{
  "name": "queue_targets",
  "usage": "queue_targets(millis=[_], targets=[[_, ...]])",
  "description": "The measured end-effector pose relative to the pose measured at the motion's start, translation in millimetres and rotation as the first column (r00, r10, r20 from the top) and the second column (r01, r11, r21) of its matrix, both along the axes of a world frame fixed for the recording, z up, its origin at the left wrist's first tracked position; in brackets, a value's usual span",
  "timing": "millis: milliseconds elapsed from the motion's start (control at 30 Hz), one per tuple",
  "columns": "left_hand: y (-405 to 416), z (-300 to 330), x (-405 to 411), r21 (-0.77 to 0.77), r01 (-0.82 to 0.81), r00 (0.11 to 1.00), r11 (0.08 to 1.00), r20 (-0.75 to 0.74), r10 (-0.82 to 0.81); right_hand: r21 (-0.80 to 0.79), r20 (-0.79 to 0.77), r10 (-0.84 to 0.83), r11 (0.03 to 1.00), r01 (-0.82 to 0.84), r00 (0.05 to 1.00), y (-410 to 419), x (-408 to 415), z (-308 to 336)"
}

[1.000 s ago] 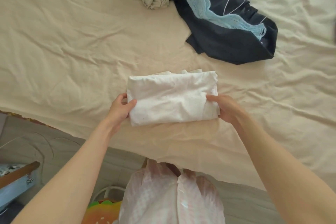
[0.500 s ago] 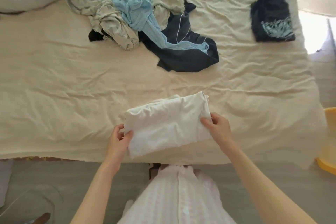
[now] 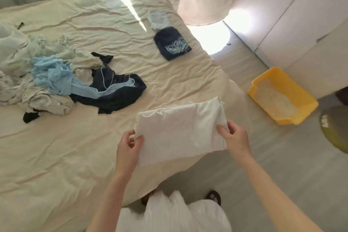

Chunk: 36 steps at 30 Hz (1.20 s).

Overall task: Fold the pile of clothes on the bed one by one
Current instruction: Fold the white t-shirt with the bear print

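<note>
A person stands at the near edge of a bed point(image 3: 79, 156) covered with a wrinkled cream sheet, seen from a camera on their head. Both hands hold a folded white garment point(image 3: 180, 130) above the bed's near right corner. The left hand point(image 3: 130, 147) pinches the garment's left end, thumb on top and fingers curled beneath. The right hand point(image 3: 235, 139) grips the right end the same way, thumb pressed on the cloth. The garment is a rough rectangle, tilted so its right end sits farther from the person.

Toward the left edge of the bed lies the unfolded pile of clothes point(image 3: 47, 81): pale grey-green pieces, a light blue knit point(image 3: 56, 79) and a dark navy garment point(image 3: 114, 92) spilling toward the middle. Near the far right edge sits a folded navy garment with a pale print point(image 3: 172, 43), and just beyond it, touching, a folded pale blue piece point(image 3: 159, 19).

On the floor to the right of the bed is a yellow plastic tray point(image 3: 301, 107) holding pale granules.
</note>
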<state>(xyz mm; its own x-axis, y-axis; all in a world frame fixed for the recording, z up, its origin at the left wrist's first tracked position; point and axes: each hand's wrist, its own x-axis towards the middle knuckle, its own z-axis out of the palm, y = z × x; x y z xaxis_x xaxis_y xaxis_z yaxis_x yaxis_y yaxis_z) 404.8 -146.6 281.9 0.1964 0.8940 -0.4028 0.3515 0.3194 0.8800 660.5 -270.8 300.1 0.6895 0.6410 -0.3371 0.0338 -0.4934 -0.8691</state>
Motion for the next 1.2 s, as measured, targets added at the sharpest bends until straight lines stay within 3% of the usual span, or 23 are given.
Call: queue_targets(millis=[233, 500, 867, 1033, 1200], targets=[[-63, 22, 158, 0.145, 0.144, 0.987, 0.979, -0.094, -0.132, 0.023, -0.051, -0.139, 0.990, 0.141, 0.989, -104, 139, 13], [-123, 26, 312, 0.084, 0.106, 0.994, 0.991, -0.022, -0.104, 0.034, 0.013, -0.146, 0.989, 0.145, 0.989, -151, 292, 32], [-47, -5, 524, 0.009, 0.175, 0.984, 0.984, -0.020, -0.175, -0.055, 0.027, -0.149, 0.987, 0.151, 0.988, -91, 494, 8], [4, 6, 620, -0.015, 0.172, 0.985, 0.985, 0.027, -0.171, -0.104, 0.107, -0.129, 0.985, 0.140, 0.986, -33, 597, 26], [71, 21, 663, 0.045, 0.105, 0.995, 0.993, -0.001, -0.105, -0.070, 0.102, -0.043, 0.996, 0.050, 0.994, 54, 660, 33]])
